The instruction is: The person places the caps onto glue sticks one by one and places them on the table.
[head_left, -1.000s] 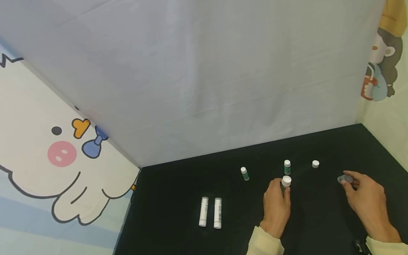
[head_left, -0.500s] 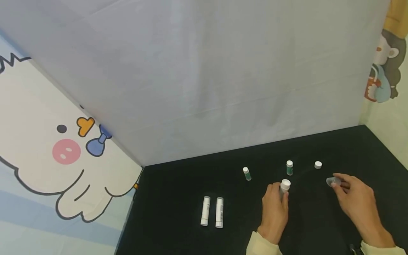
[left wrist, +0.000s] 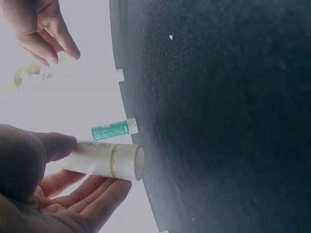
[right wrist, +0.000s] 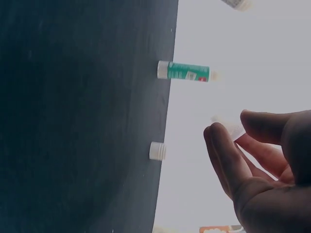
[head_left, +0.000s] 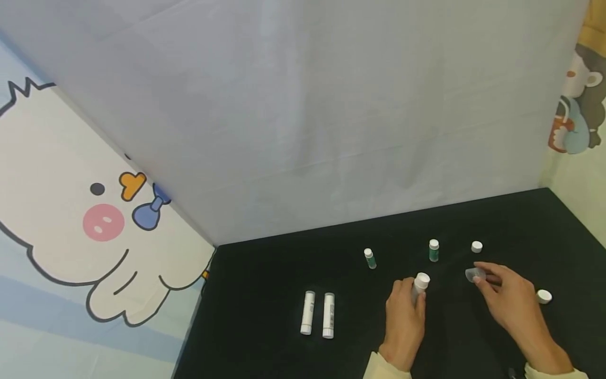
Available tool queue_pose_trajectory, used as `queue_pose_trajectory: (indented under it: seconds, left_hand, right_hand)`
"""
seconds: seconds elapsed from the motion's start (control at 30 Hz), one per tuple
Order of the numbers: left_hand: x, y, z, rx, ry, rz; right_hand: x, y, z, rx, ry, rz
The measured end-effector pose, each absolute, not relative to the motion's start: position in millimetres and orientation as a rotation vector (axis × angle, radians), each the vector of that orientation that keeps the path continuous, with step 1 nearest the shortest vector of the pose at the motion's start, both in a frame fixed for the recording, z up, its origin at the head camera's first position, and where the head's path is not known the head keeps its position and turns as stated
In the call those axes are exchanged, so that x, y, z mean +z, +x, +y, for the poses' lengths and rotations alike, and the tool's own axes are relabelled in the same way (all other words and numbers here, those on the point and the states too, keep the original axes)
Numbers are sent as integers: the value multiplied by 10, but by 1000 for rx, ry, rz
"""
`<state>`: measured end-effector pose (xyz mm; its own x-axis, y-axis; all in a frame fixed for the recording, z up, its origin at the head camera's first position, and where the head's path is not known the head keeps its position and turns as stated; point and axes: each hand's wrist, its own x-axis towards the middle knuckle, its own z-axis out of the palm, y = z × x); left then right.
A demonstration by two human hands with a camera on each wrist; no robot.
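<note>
My left hand (head_left: 404, 323) grips a white glue stick (head_left: 420, 283), its white end uppermost and tilted slightly in the head view. The left wrist view shows the glue stick (left wrist: 104, 159) between thumb and fingers, with a barcode and a thin gold ring near its lower end. To the right, my right hand (head_left: 516, 302) pinches a translucent cap (head_left: 471, 274) between thumb and fingertips, apart from the stick. In the right wrist view the cap (right wrist: 234, 128) is partly covered by fingers. Just beyond the left hand stands a green-labelled glue stick (head_left: 434, 251).
Another green-labelled stick (head_left: 370, 258) stands farther left. Two white glue sticks, one (head_left: 307, 313) beside the other (head_left: 329, 316), are at the left on the black table (head_left: 260, 284). One small white cap (head_left: 476, 247) is behind my right hand, another (head_left: 544, 296) to its right.
My right hand has moved left with the translucent cap, closer to the left hand, uncovering a white cap at its right. The left hand has drawn slightly nearer, still holding the white glue stick.
</note>
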<state>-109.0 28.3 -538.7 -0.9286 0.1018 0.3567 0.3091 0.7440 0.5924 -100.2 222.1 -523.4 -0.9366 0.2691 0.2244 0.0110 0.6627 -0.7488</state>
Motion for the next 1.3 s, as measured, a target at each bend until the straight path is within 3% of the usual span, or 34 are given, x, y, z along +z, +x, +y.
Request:
queue_pose_trajectory:
  seconds: [1.3]
  left_hand:
    - [-5332,-937,82,-992,-236,-2731]
  right_hand:
    - [-5148,-1009,1710,1333,153,-2527]
